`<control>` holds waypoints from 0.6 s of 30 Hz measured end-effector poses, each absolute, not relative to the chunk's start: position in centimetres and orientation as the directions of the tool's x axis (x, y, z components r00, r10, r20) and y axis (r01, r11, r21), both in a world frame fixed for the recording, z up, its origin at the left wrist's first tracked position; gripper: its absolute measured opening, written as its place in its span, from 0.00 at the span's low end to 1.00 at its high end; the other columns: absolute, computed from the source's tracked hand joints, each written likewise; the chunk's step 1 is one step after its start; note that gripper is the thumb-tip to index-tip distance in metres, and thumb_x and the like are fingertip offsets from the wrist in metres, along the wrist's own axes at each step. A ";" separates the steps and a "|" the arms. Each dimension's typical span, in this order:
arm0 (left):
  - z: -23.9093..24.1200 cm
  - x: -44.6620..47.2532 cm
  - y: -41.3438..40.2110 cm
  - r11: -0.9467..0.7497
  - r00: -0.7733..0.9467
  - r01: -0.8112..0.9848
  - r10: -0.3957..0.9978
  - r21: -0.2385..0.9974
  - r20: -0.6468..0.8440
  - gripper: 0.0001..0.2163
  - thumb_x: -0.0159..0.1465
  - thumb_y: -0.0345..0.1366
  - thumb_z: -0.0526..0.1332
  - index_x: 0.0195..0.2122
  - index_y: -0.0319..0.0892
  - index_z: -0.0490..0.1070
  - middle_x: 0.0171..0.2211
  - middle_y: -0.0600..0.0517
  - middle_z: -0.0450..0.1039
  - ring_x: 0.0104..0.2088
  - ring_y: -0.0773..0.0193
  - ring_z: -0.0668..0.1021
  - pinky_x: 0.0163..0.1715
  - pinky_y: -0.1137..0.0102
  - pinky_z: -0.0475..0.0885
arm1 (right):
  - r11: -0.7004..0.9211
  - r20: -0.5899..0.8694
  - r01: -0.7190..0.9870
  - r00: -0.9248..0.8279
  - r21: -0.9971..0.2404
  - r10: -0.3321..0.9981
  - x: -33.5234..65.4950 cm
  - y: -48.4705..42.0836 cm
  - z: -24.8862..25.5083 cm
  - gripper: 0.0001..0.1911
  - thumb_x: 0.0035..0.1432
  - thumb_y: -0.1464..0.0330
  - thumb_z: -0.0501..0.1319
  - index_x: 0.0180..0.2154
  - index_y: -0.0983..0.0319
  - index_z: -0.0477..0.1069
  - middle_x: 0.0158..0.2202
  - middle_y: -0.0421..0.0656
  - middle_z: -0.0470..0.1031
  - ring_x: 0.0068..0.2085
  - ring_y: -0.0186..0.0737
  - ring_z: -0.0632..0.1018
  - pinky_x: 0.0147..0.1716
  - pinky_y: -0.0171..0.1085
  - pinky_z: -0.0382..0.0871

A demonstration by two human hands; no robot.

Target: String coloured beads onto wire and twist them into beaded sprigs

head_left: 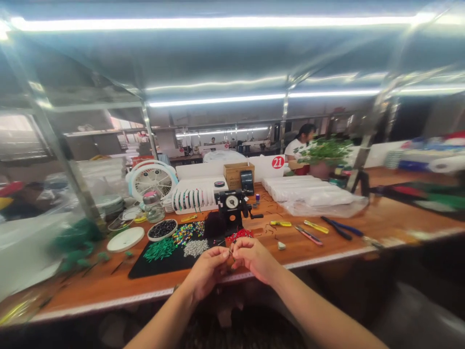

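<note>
My left hand [208, 269] and my right hand [254, 256] meet at the front edge of the wooden bench [363, 228]. Both have their fingers pinched together on something small and thin between them, too small to name. Just beyond them lies a black mat [170, 264] with heaps of green beads [160, 249], silver beads [195, 247], mixed coloured beads [184, 233] and red beads [240, 234]. A white bowl of dark beads [162, 229] sits at the mat's far left corner. A black clamp tool with a dial [232, 206] stands behind the mat.
Pliers and cutters [339, 228] and yellow-handled tools [316, 226] lie to the right. A white fan [152, 179], a glass jar [153, 207], a white lid [125, 239], a cardboard box [236, 173], plastic bags [312, 194] and a potted plant [325, 152] stand further back. Another person [301, 143] sits beyond.
</note>
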State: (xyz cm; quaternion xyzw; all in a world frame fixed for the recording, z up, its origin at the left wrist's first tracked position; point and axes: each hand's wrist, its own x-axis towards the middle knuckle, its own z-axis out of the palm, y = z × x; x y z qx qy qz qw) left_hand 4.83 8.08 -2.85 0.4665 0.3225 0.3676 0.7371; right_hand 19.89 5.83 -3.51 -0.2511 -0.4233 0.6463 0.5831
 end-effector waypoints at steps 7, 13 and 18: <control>-3.0 4.6 8.2 0.286 0.537 -0.244 0.836 0.926 -0.117 0.12 0.48 0.40 0.70 0.25 0.38 0.70 0.18 0.55 0.65 0.20 0.70 0.66 0.22 0.74 0.55 | 0.039 0.168 -0.537 -0.193 -0.842 0.967 19.7 5.9 -3.5 0.05 0.37 0.74 0.66 0.19 0.64 0.70 0.24 0.38 0.69 0.25 0.32 0.71 0.25 0.33 0.70; -3.2 4.6 8.4 0.280 0.533 -0.230 0.838 0.932 -0.120 0.13 0.47 0.41 0.70 0.23 0.38 0.69 0.17 0.56 0.63 0.19 0.72 0.63 0.22 0.74 0.53 | 0.031 0.149 -0.512 -0.192 -0.859 0.970 19.6 6.4 -3.5 0.07 0.36 0.72 0.66 0.18 0.64 0.68 0.20 0.36 0.67 0.20 0.30 0.69 0.23 0.34 0.69; -3.2 4.6 8.3 0.253 0.533 -0.201 0.839 0.946 -0.111 0.13 0.47 0.41 0.70 0.23 0.37 0.69 0.17 0.55 0.64 0.18 0.72 0.62 0.21 0.74 0.51 | -0.014 0.103 -0.454 -0.233 -0.891 0.967 20.1 6.5 -3.6 0.07 0.36 0.71 0.66 0.19 0.64 0.67 0.17 0.35 0.67 0.18 0.30 0.69 0.22 0.35 0.69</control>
